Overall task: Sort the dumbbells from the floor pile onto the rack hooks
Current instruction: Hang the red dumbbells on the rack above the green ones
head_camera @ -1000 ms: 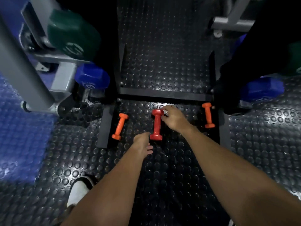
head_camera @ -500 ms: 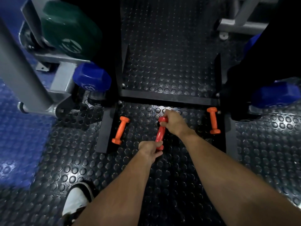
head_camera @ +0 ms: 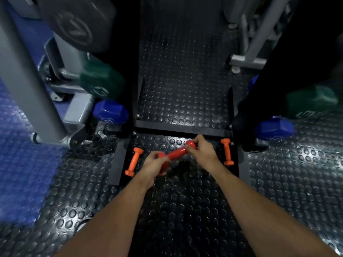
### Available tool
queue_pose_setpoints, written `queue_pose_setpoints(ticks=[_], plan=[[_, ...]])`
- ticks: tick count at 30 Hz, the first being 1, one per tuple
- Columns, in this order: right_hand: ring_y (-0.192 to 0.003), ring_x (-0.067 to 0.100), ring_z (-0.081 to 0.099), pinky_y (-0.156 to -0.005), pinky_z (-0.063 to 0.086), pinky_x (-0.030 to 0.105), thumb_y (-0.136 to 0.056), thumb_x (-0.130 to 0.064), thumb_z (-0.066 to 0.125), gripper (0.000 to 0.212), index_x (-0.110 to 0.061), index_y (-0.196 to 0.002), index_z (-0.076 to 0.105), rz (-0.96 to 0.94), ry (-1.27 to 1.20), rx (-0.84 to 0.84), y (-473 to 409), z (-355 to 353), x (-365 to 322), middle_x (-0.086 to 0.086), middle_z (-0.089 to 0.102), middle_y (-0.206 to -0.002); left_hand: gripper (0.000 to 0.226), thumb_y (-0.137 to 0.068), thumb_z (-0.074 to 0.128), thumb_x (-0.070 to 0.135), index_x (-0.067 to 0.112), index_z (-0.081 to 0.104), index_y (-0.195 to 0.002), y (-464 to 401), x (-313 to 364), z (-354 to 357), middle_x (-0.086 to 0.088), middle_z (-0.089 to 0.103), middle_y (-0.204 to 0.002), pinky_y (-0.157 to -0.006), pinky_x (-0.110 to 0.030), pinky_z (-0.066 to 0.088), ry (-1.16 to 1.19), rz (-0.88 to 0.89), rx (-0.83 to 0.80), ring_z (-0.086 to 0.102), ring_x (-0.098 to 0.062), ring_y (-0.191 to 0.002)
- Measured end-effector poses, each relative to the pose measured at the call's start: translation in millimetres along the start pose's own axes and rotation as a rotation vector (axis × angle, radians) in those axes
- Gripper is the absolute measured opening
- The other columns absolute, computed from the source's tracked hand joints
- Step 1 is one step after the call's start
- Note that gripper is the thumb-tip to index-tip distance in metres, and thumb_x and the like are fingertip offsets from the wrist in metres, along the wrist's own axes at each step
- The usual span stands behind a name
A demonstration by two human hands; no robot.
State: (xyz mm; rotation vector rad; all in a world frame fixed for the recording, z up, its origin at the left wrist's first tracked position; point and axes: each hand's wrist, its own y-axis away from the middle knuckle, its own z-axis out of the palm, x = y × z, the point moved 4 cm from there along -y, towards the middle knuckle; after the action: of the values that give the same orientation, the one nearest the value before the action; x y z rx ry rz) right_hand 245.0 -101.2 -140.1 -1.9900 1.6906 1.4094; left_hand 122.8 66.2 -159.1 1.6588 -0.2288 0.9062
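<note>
I see both hands on the red dumbbell [head_camera: 175, 153], which is lifted off the studded floor mat [head_camera: 185, 210] and tilted, just in front of the black crossbar [head_camera: 182, 128] of the rack base. My left hand [head_camera: 155, 165] grasps its near end, fingers curled round it; my right hand [head_camera: 202, 152] grasps the far end, just short of the crossbar. 2 orange dumbbells lie on the mat in front of the crossbar: 1 [head_camera: 134, 161] below its left end, 1 [head_camera: 227, 151] below its right end. A blue dumbbell [head_camera: 111, 112] sits beside the crossbar's left end, another blue one [head_camera: 274, 127] past its right end.
</note>
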Motion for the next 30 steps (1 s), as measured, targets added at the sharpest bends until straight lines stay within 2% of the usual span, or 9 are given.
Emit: queue_pose_setpoints(ticks=[4,8,10,12,14,16,21,24,30], plan=[[-0.064,0.029,0.070,-0.057,0.057,0.040,-0.100,-0.029,0.068,0.016,-0.027,-0.098,0.052,-0.059,-0.053,0.033,24,-28,-41,0.012,0.072,-0.085,0.028,-0.085,0.072,0.010,0.020,0.067,-0.111,35,43,-8,-0.008,0.073,-0.088,-0.060,-0.032,0.053,-0.111,0.072,-0.125,0.067,-0.019,-0.070],[-0.073,0.020,0.067,-0.067,0.057,0.035,-0.098,-0.029,0.069,0.016,-0.026,-0.094,0.054,-0.138,-0.043,0.076,48,-65,-94,0.008,0.070,-0.088,0.028,-0.079,0.077,0.011,0.018,0.069,-0.105,80,92,-17,-0.010,0.073,-0.089,-0.062,-0.032,0.050,-0.220,0.176,-0.205,0.066,-0.018,-0.069],[-0.077,0.020,0.067,-0.073,0.055,0.038,-0.096,-0.029,0.071,0.017,-0.021,-0.092,0.056,-0.181,-0.081,0.111,61,-88,-124,0.007,0.070,-0.088,0.036,-0.077,0.080,0.010,0.019,0.068,-0.109,106,121,-20,-0.008,0.073,-0.093,-0.068,-0.032,0.051,-0.242,0.250,-0.236,0.067,-0.017,-0.073],[-0.073,0.013,0.059,-0.070,0.048,0.034,-0.095,-0.029,0.072,0.019,-0.016,-0.092,0.058,-0.217,-0.099,0.137,75,-111,-153,0.008,0.068,-0.085,0.049,-0.075,0.083,0.009,0.025,0.067,-0.119,134,152,-21,-0.007,0.073,-0.105,-0.072,-0.030,0.054,-0.244,0.323,-0.287,0.069,-0.016,-0.080],[-0.072,0.012,0.057,-0.069,0.046,0.032,-0.095,-0.029,0.072,0.019,-0.017,-0.092,0.058,-0.247,-0.099,0.172,88,-136,-183,0.011,0.069,-0.088,0.058,-0.076,0.086,0.011,0.031,0.065,-0.126,163,183,-23,-0.006,0.071,-0.115,-0.082,-0.029,0.057,-0.234,0.408,-0.344,0.071,-0.019,-0.093],[-0.072,0.011,0.058,-0.070,0.047,0.031,-0.096,-0.028,0.073,0.018,-0.017,-0.092,0.060,-0.289,-0.091,0.197,99,-161,-213,0.011,0.070,-0.088,0.057,-0.078,0.086,0.015,0.029,0.065,-0.128,194,213,-24,-0.004,0.071,-0.115,-0.082,-0.025,0.056,-0.233,0.496,-0.397,0.071,-0.017,-0.097],[-0.077,0.014,0.067,-0.074,0.050,0.027,-0.094,-0.034,0.073,0.014,-0.022,-0.094,0.064,-0.403,-0.081,0.283,131,-216,-290,0.000,0.073,-0.084,0.047,-0.081,0.084,0.017,0.017,0.065,-0.124,266,281,-29,-0.002,0.066,-0.093,-0.070,-0.022,0.050,-0.154,0.637,-0.451,0.063,-0.010,-0.079],[-0.073,0.016,0.067,-0.077,0.054,0.039,-0.090,-0.041,0.073,0.018,-0.024,-0.093,0.067,-0.458,-0.121,0.334,149,-243,-332,-0.001,0.073,-0.081,0.047,-0.079,0.084,0.022,0.019,0.067,-0.123,304,315,-32,-0.003,0.064,-0.092,-0.064,-0.021,0.046,-0.062,0.713,-0.452,0.057,-0.011,-0.072],[-0.074,0.015,0.064,-0.079,0.054,0.041,-0.091,-0.035,0.074,0.013,-0.024,-0.087,0.068,-0.539,-0.175,0.408,194,-287,-401,-0.003,0.069,-0.078,0.054,-0.077,0.083,0.023,0.018,0.065,-0.128,380,366,-36,-0.006,0.067,-0.105,-0.067,-0.026,0.046,0.053,0.806,-0.525,0.057,-0.016,-0.079]])
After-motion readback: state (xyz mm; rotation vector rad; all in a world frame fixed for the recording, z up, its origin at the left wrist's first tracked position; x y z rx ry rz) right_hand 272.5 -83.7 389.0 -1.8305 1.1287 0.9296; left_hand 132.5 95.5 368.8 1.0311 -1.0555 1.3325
